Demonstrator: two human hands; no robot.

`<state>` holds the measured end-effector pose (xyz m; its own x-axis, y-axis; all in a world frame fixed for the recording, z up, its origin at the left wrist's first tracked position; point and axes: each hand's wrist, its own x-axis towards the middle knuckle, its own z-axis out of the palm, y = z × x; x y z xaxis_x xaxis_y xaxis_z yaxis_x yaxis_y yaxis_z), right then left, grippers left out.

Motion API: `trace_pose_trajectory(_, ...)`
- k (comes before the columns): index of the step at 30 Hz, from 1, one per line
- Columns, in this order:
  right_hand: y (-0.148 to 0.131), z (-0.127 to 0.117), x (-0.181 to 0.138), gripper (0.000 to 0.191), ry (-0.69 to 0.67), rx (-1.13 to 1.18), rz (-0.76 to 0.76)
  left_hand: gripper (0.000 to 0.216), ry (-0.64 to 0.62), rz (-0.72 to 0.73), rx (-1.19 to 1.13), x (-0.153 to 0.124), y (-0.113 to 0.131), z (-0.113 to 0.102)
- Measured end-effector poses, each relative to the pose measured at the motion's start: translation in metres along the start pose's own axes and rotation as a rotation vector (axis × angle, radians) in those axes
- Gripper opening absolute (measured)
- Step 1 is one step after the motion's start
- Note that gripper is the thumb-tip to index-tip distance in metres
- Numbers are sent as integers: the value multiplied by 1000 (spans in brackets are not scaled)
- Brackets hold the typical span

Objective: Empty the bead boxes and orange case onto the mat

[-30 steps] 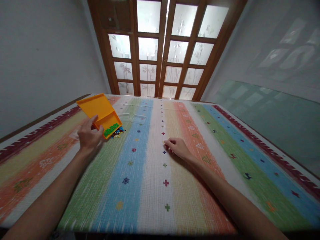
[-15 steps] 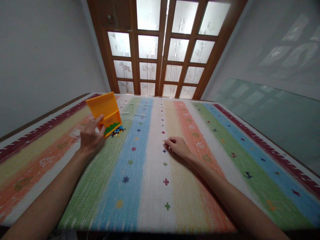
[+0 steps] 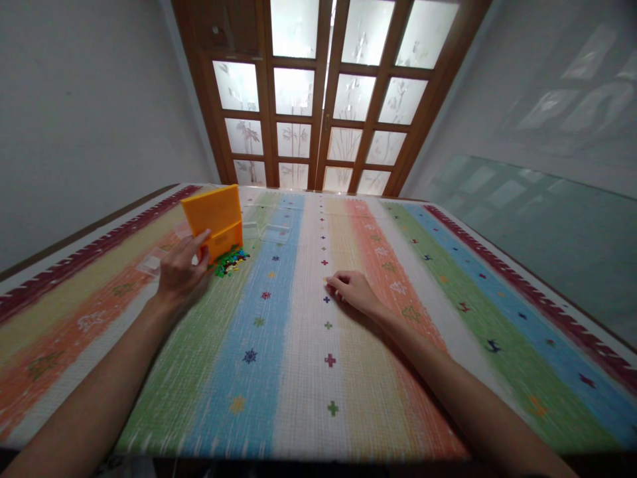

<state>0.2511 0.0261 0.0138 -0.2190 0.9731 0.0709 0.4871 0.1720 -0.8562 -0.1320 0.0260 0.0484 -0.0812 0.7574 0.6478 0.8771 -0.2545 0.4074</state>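
Note:
My left hand (image 3: 182,271) grips the near left edge of an orange plastic box (image 3: 213,216) with its hinged lid raised. The box is tilted, its open side toward the right. Small green, blue, black and yellow pieces (image 3: 229,261) lie in a heap on the tablecloth at the box's lower edge. My right hand (image 3: 352,290) rests on the middle of the cloth, thumb and forefinger pinched together. Whatever is between those fingertips is too small to make out.
A striped tablecloth (image 3: 308,372) covers the table. Clear plastic containers (image 3: 275,234) stand behind the heap, and another clear piece (image 3: 150,263) lies left of my left hand. A glass-paned wooden door (image 3: 318,119) is beyond the table.
The orange box has tipped and shifted slightly right in my left hand. Green pieces that were inside it are now on the cloth with the others. My right hand stays put.

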Motion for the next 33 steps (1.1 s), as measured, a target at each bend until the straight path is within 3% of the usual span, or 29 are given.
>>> trace_pose_trajectory(8,3,1,1,37,5,4,-12,34,28,68,143,0,-6,4)
trace_pose_trajectory(25,3,0,0,37,-9,9,-13,31,-41,99,161,1,-4,-3)
trace_pose_trajectory(33,2,-1,1,36,-33,19,-1,31,77,353,281,3,-22,-4)
